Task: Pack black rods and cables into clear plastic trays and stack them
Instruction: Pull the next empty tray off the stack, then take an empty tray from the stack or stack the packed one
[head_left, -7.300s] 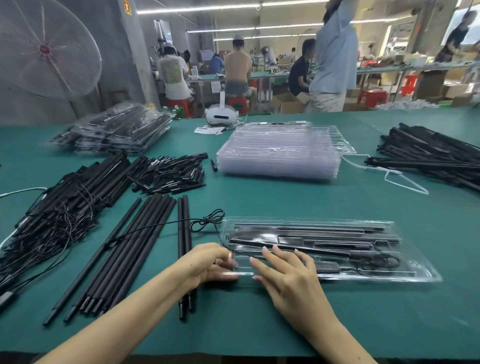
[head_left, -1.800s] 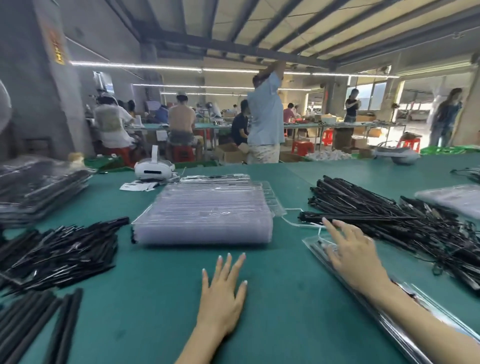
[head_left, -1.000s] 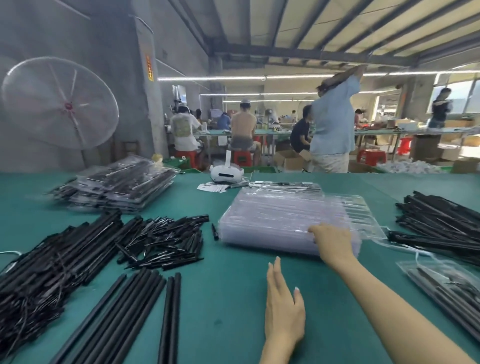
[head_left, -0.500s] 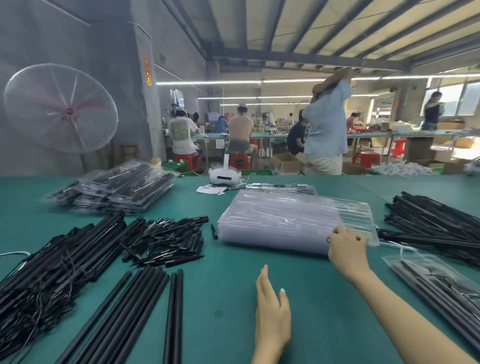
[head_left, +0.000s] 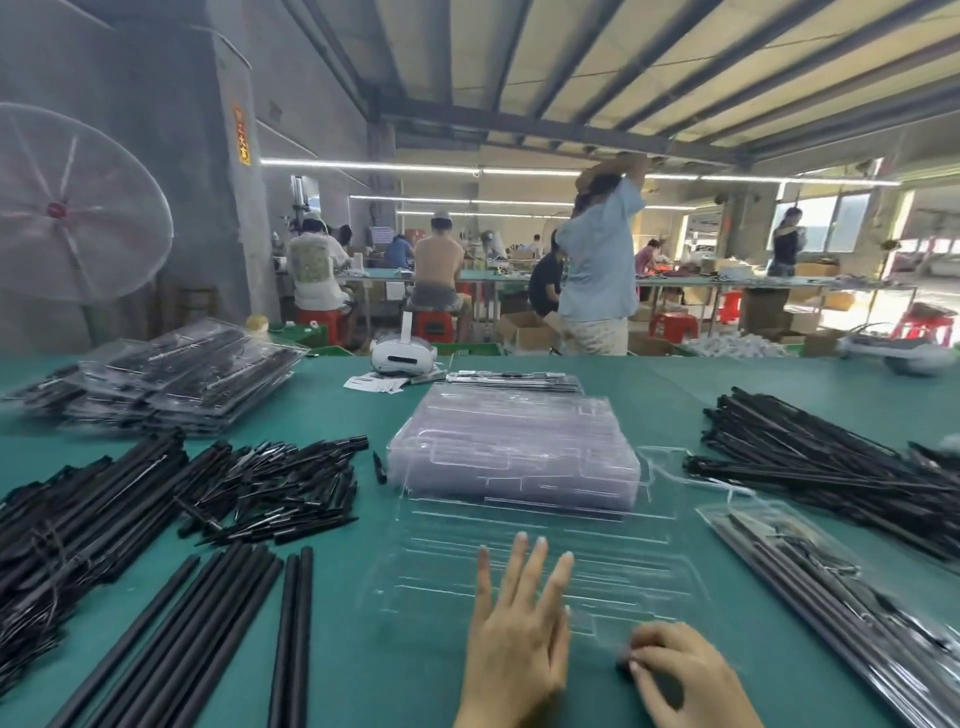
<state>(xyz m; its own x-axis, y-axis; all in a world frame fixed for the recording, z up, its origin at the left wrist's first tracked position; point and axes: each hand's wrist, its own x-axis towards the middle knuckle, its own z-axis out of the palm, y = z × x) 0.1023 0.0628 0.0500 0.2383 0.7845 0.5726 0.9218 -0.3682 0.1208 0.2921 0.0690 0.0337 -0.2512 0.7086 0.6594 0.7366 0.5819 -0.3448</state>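
Clear empty tray lies under our flat left hand while our right hand pinches its edge, so we should keep it still.

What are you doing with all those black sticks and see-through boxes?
A person is packing black rods into clear plastic trays. An empty tray lies on the green table right in front of them. The left hand rests flat on it, and the right hand holds its near edge. Loose rods wait at the left, and a filled tray sits at the right.
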